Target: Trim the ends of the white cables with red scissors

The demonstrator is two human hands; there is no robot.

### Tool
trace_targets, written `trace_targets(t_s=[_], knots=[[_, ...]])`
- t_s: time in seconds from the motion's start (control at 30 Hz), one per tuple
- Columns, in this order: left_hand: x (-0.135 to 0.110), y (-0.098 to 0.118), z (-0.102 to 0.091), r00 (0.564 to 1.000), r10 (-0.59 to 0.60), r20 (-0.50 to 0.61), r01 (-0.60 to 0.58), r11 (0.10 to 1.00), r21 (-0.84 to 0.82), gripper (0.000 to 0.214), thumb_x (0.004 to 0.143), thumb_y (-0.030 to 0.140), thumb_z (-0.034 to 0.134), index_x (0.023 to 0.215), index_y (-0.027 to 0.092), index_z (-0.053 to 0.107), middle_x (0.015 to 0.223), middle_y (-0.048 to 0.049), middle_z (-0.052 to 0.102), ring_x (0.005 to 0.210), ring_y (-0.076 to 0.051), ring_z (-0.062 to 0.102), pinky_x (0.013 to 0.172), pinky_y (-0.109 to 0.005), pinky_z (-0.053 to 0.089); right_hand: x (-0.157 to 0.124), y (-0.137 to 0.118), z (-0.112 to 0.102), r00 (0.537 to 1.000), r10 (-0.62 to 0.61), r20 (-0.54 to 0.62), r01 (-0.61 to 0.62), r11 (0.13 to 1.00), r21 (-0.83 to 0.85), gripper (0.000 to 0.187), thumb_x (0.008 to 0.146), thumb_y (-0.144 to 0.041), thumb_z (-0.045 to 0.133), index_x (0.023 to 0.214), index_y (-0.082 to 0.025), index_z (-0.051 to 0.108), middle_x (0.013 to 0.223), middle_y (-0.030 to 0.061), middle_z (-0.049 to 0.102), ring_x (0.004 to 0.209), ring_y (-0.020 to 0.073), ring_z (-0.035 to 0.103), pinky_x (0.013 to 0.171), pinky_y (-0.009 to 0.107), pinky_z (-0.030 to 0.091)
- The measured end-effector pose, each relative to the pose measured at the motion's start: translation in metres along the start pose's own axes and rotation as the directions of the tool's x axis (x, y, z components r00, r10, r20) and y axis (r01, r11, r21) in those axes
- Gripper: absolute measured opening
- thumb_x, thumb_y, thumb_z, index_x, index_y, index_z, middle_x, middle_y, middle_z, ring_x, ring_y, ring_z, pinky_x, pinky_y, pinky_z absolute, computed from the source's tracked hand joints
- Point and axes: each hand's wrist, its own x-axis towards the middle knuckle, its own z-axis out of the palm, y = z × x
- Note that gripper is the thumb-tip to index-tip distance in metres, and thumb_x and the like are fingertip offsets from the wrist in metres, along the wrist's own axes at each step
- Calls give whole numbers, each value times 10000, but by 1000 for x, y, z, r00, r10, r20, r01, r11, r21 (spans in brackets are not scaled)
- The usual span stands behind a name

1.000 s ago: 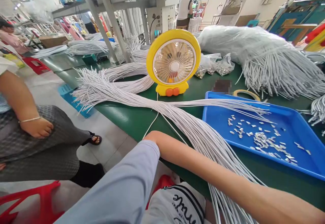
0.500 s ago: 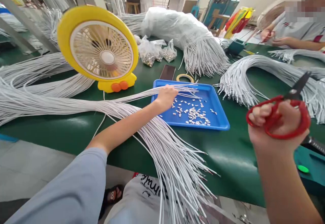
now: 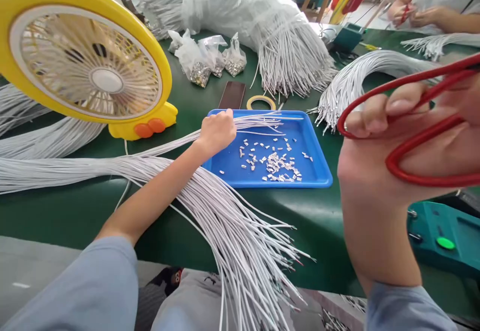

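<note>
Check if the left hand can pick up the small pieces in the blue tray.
Probably, once freed: the left hand is closed around white wires, so its grip seems taken. The small pieces lie uncovered in the blue tray, close by on its right.

left hand (image 3: 218,130) around white cables (image 3: 257,120) over blue tray (image 3: 227,153), red-handled scissors (image 3: 427,179) in right hand (image 3: 375,173)

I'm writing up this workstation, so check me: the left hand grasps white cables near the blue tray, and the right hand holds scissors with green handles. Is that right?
Almost: the scissors in the right hand have red handles, not green, as the head view shows; the left hand does grasp white cables.
</note>
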Motion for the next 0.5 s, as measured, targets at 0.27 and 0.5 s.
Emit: trace_targets(t_s=[0.27, 0.5], knots=[[-33, 65, -42, 871, 410, 271, -180, 779, -600, 155, 877, 270, 590, 855, 151, 688, 749, 0, 638, 648, -76, 536, 554, -177, 408, 27, -11, 3, 860, 174, -480, 68, 893, 445, 293, 798, 32, 358, 888, -202, 510, 748, -53, 550, 492, 21, 460, 420, 137, 353], [-87, 102, -64, 605, 685, 407, 43, 483, -875, 205, 897, 297, 602, 913, 119, 703, 628, 4, 574, 538, -59, 416, 498, -184, 391, 34, -4, 4, 903, 205, -378, -20, 898, 440, 215, 807, -9, 429, 840, -218, 469, 626, -81, 522, 434, 22, 432, 402, 136, 350]])
